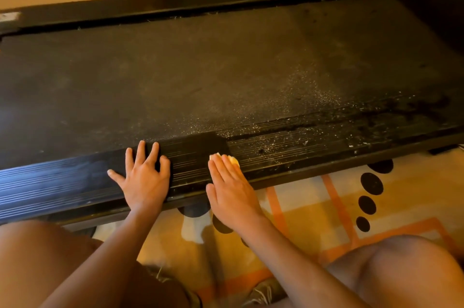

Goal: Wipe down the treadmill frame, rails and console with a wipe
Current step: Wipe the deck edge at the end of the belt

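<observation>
The treadmill lies across the view, its ribbed black near side rail (301, 149) running from lower left to right. My right hand (229, 187) lies flat on this rail with straight fingers, pressing a small pale yellow wipe (232, 159) whose edge shows beyond the fingertips. My left hand (144, 177) rests on the rail just to the left, fingers spread, holding nothing. The rail left of the hands looks dark and shiny. To the right it is speckled with white dust and crumbs.
The dark walking belt (200, 76) fills the middle, dusty toward the right. The far side rail (200, 3) runs along the top, in front of a tan wall. A patterned orange and beige carpet (326, 207) with black dots lies under my knees.
</observation>
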Motion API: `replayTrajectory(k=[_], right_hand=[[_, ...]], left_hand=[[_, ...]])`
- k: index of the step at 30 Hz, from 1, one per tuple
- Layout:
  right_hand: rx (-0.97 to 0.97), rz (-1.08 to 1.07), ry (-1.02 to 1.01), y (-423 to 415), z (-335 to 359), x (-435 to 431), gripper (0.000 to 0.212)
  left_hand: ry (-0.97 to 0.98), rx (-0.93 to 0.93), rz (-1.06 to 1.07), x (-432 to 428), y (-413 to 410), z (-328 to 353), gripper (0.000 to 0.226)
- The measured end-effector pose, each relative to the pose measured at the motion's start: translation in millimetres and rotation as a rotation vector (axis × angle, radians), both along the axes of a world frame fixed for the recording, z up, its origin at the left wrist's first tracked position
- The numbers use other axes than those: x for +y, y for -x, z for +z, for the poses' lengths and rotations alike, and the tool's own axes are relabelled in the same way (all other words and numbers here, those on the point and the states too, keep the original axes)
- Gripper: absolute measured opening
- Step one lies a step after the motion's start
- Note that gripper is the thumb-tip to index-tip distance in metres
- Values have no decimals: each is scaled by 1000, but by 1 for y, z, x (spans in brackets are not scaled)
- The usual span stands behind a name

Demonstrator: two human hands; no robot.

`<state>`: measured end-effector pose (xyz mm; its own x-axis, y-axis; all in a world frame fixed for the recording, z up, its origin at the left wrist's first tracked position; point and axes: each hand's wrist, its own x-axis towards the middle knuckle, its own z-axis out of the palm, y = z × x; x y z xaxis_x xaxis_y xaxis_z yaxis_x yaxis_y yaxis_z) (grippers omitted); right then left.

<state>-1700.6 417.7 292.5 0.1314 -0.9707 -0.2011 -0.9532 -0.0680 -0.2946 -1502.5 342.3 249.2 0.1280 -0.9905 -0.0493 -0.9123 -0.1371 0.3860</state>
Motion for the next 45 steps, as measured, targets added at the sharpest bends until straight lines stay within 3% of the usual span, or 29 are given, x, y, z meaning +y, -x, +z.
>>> replayTrajectory(k=[10, 17, 25, 32, 40, 45], right_hand=[[60, -64, -40, -2, 2, -96, 60], [7, -34, -31, 4, 1, 6, 60], [44, -108, -93, 14, 4, -97, 60], [2, -84, -54, 8, 6, 6, 62], [16, -169, -97, 20, 6, -89, 59], [8, -162, -84, 10, 9, -14, 60]], left_hand=[[-7, 0, -2, -1, 0, 1, 51], [-2, 9, 14, 1, 2, 4, 51], [-5, 23, 18, 0, 2, 4, 50], [-3, 29, 31, 0, 3, 3, 50], [9, 40, 34, 0, 3, 2, 50], [8, 42, 25, 1, 3, 4, 50]])
